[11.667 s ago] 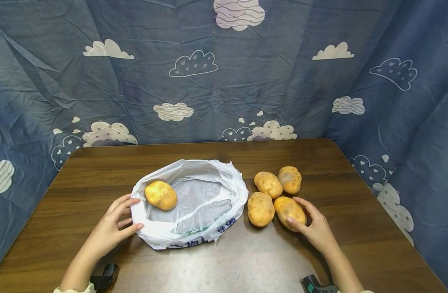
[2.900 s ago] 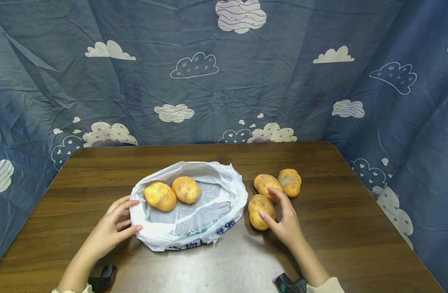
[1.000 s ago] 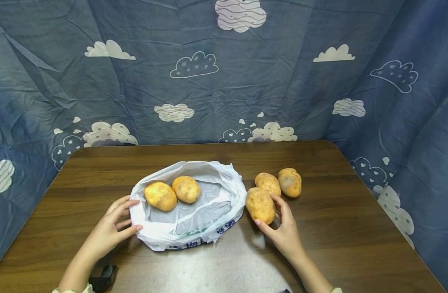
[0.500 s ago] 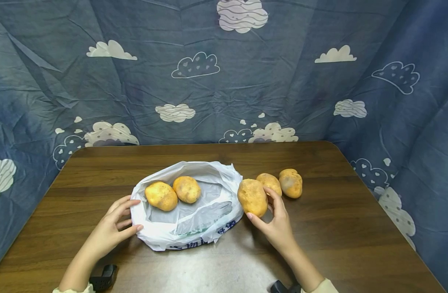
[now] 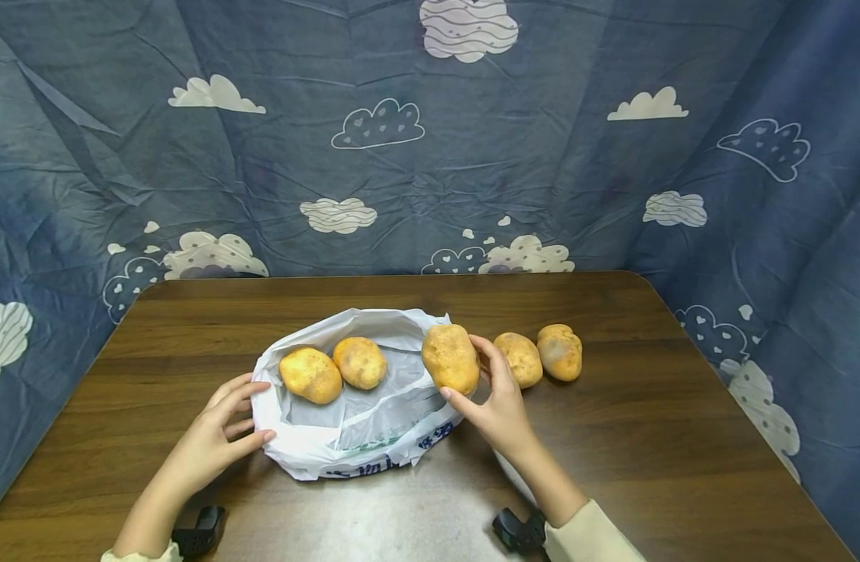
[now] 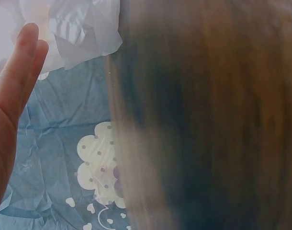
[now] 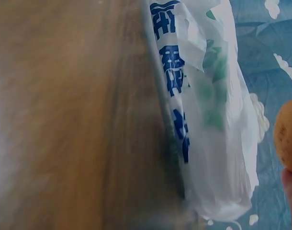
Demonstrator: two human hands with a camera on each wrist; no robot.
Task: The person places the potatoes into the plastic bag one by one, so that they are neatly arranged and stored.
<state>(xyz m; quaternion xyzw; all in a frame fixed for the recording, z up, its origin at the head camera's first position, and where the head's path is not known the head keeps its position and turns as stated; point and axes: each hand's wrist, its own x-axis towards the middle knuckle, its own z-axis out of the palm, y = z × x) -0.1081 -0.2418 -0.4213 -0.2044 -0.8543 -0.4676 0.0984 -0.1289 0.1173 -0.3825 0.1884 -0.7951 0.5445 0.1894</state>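
Observation:
My right hand (image 5: 499, 396) holds a potato (image 5: 450, 360) between thumb and fingers, raised over the right rim of a white plastic bag (image 5: 296, 453). In the right wrist view that potato (image 7: 288, 136) shows only partly at the right edge, beside the bag's printed side (image 7: 208, 158). Inside the opened bag lie two potatoes, a left one (image 5: 310, 375) and a right one (image 5: 360, 363). My left hand (image 5: 215, 433) touches the bag's left rim, thumb and fingers spread apart. Nearly straight fingers (image 6: 19, 72) rest against the plastic in the left wrist view.
Two more potatoes, a nearer one (image 5: 519, 360) and a farther one (image 5: 559, 353), lie side by side on the wooden table (image 5: 655, 437), right of the bag. A blue cloud-patterned cloth (image 5: 528, 172) hangs behind the table and along its sides.
The right hand has lifted the potato off the table and carried it left over the bag's rim. Earlier, a second potato came into the bag. The left hand stays at the rim.

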